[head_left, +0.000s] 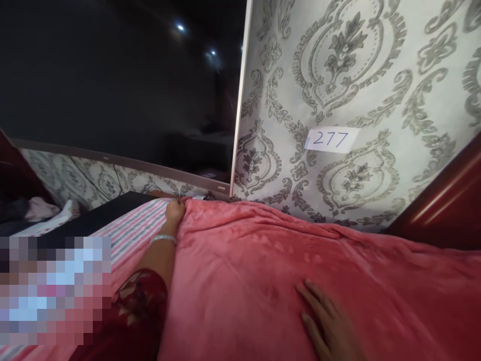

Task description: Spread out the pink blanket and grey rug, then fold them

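Spreading a pink blanket (263,260) over a bed, up against the patterned wall (356,75).

Head view: left hand (175,209) closed on the blanket's far corner, apparently pinching the edge; right hand (330,326) flat and open on the plush top. Striped sheet (131,230) bare to the left. Risk: uneven pull from one corner, bunching folds under the pressing palm, or dragging the sheet askew.

Bed (124,235) w/ striped sheet, pink fleece blanket (263,271) spread over most of it.
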`<state>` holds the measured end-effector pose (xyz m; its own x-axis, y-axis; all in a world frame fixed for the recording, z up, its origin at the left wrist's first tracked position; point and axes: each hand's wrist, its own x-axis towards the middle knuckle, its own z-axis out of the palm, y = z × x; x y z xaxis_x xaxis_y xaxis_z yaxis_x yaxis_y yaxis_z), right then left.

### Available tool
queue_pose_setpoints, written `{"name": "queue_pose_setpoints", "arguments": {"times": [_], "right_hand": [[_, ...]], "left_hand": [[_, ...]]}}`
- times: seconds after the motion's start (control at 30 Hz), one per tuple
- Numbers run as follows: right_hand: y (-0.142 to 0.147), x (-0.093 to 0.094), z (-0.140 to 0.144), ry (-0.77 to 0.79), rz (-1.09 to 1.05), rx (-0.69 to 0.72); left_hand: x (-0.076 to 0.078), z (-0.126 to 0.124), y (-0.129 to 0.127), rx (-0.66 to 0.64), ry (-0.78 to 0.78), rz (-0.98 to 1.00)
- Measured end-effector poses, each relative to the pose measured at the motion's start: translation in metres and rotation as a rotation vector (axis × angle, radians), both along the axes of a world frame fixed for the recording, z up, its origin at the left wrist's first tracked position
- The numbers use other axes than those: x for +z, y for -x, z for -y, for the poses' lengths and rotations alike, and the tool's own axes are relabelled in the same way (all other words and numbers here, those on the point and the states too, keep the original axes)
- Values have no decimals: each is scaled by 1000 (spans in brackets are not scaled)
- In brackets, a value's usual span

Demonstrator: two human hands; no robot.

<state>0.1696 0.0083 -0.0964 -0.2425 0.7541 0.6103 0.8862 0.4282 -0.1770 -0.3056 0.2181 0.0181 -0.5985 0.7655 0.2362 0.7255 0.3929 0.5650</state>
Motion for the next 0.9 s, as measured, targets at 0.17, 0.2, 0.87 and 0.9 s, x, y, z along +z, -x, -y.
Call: {"name": "queue_pose_setpoints", "arguments": {"times": [0.17,0.2,0.87,0.9], "right_hand": [[-3,-2,1,-28,8,16],[-4,-2,2,-21,4,20],[-4,8,6,21,32,4],[-3,7,5,29,20,-4]], "left_hand": [[14,8,9,-14,6,-98],[17,9,10,-46,21,-107],[-6,-1,-5,-126,103,-255],[-7,-1,-6,-128,113,-264]]}}
